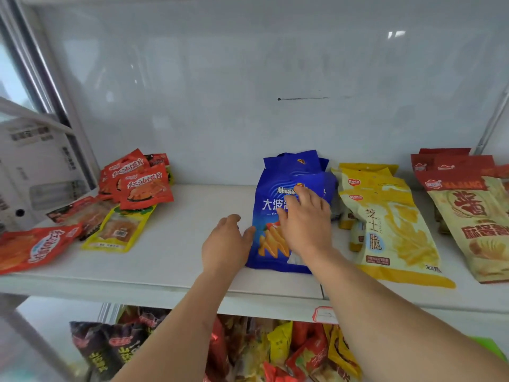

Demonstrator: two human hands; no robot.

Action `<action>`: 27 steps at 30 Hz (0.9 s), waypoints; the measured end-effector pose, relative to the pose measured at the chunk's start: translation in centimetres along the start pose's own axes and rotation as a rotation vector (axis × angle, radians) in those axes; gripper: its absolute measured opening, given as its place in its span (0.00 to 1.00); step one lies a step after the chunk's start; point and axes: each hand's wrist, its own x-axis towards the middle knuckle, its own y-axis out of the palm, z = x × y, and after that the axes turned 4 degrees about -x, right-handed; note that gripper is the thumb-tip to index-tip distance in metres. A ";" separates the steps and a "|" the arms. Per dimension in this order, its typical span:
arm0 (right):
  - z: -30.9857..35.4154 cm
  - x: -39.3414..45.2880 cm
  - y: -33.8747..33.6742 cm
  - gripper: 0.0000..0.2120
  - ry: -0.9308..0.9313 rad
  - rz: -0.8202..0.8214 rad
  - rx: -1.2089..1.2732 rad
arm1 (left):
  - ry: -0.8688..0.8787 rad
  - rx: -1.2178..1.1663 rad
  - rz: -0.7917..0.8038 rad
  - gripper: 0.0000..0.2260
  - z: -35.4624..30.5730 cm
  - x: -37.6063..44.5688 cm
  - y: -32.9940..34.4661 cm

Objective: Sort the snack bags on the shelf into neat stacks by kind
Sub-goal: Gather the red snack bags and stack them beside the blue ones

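Note:
A stack of blue snack bags [271,194] lies in the middle of the white shelf [170,252]. My right hand [305,216] rests flat on top of the blue stack, fingers spread. My left hand [227,242] presses against the stack's left edge, holding nothing. To the right lies a stack of yellow bags [394,224], then red-and-cream bags [468,213]. At the left, small red packets [143,186] are heaped loosely, with one yellow packet [119,230] and another red packet [35,246] in front.
A white back wall closes the shelf. A metal frame post [68,106] and a white box [35,166] stand at the left. The lower shelf holds mixed snack bags [248,351]. A price tag [325,314] sits on the shelf's front edge.

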 end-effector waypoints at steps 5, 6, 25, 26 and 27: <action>4.8 -0.3 0.0 0.12 -0.312 0.053 -0.080 | 0.175 0.274 -0.103 0.17 4.5 -0.1 -3.8; 6.1 -0.4 0.0 0.13 -0.335 0.064 -0.072 | 0.202 0.304 -0.119 0.16 5.7 0.1 -4.6; 28.6 1.1 3.5 0.12 -0.249 0.213 0.029 | 0.234 0.293 -0.201 0.13 22.1 4.4 -17.7; 29.1 1.4 3.7 0.13 -0.247 0.210 0.036 | 0.207 0.268 -0.202 0.13 22.6 4.9 -18.0; 29.5 1.8 3.9 0.13 -0.246 0.204 0.048 | 0.176 0.238 -0.206 0.14 23.0 5.4 -18.3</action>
